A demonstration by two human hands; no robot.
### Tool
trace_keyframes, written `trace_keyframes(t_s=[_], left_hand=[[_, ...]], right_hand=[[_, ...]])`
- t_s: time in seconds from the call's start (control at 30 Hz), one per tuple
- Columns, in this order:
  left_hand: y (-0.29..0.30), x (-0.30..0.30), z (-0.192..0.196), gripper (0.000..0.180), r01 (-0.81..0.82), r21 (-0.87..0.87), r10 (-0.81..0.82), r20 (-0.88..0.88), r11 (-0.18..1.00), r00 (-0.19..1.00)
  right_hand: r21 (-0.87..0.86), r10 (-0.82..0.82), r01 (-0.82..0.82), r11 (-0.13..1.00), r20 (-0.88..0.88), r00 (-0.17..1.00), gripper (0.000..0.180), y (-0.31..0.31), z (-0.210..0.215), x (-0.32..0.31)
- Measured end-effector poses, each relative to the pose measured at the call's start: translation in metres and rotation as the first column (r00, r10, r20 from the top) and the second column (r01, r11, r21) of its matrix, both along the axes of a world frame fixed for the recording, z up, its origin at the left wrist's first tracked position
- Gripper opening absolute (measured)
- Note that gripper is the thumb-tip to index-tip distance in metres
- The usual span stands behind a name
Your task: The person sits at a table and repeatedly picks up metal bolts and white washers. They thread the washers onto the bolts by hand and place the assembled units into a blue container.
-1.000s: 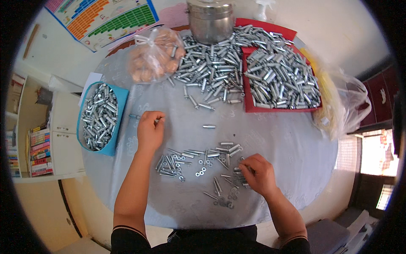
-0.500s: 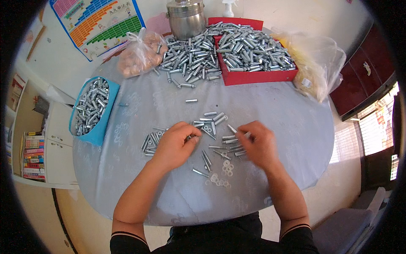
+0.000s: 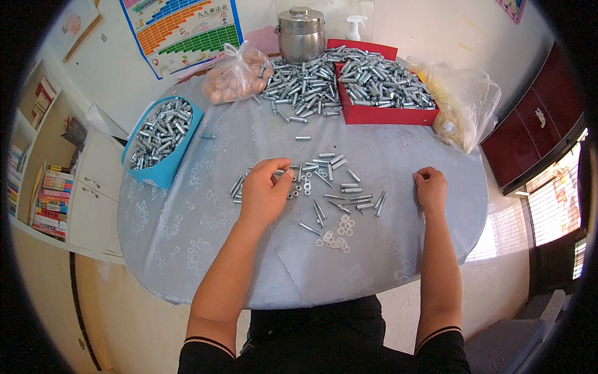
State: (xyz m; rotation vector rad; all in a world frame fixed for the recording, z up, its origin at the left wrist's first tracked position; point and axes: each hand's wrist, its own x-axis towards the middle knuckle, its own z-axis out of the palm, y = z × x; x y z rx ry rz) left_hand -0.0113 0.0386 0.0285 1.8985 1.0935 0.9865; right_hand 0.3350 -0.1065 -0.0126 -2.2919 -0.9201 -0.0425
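Note:
My left hand (image 3: 266, 192) hovers at the left part of a loose spread of metal parts, its thumb and fingers curled together; whatever they hold is hidden. Around its fingertips lie small hex nuts (image 3: 307, 185) and short metal sleeves (image 3: 339, 164). More sleeves (image 3: 351, 189) are in the middle, beside thin bolts (image 3: 319, 209). A loose bolt (image 3: 310, 229) points toward a cluster of pale washers (image 3: 336, 243) on the near side. Well right of these parts, my right hand (image 3: 431, 188) is closed in a pinch above the cloth, its contents not visible.
A blue bin (image 3: 195, 134) of assembled anchor bolts stands left. At the back are a heap of anchor bolts (image 3: 303, 84), a full red box (image 3: 389, 115), a knotted bag (image 3: 233, 78), a steel pot (image 3: 301, 37) and a clear bag (image 3: 464, 106). Grey cloth (image 3: 205, 262) covers the table.
My right hand has moved right, away from the sleeves. My left hand stays by the left part of the spread. The whole view has shifted.

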Motion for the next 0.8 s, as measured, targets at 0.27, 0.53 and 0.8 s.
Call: trace_keyframes(t_s=[0.27,0.53,0.8], left_hand=[[0.011,-0.004,-0.029,0.019,-0.116,0.035,0.11,0.155,0.993,0.982],[0.013,-0.008,-0.031,0.013,-0.239,0.106,0.212,0.22,0.965,0.952],[0.015,-0.018,-0.023,0.013,-0.173,0.107,0.155,0.153,0.979,0.976]], right_hand=[[0.022,-0.01,0.011,1.0,-0.054,0.998,0.016,-0.009,-0.002,0.007],[0.202,0.477,-0.438,0.876,-0.496,0.725,0.01,0.031,0.03,-0.093],[0.366,0.428,-0.274,0.889,-0.454,0.781,0.015,0.07,0.038,-0.101]])
